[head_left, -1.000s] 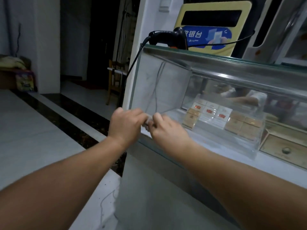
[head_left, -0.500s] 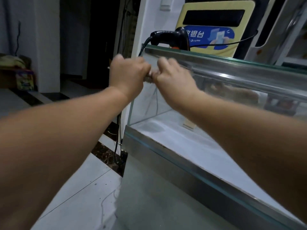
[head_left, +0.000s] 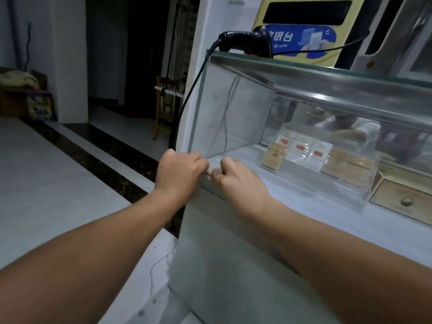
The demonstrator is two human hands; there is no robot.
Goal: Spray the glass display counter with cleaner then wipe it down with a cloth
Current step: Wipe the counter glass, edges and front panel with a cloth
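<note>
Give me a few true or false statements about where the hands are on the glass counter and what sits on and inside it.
1. Both hands, left and right, are at the counter's lower left corner. True.
2. A scanner sits on the counter top. True.
3. The right hand holds a spray bottle. False: no bottle shows; both hands pinch something small between them.
4. The case is empty. False: boxes sit inside.
5. The scanner's cable hangs down the counter's left side. True.

Left hand (head_left: 180, 176) and right hand (head_left: 238, 181) fisted, low on glass counter (head_left: 233, 108) corner
</note>
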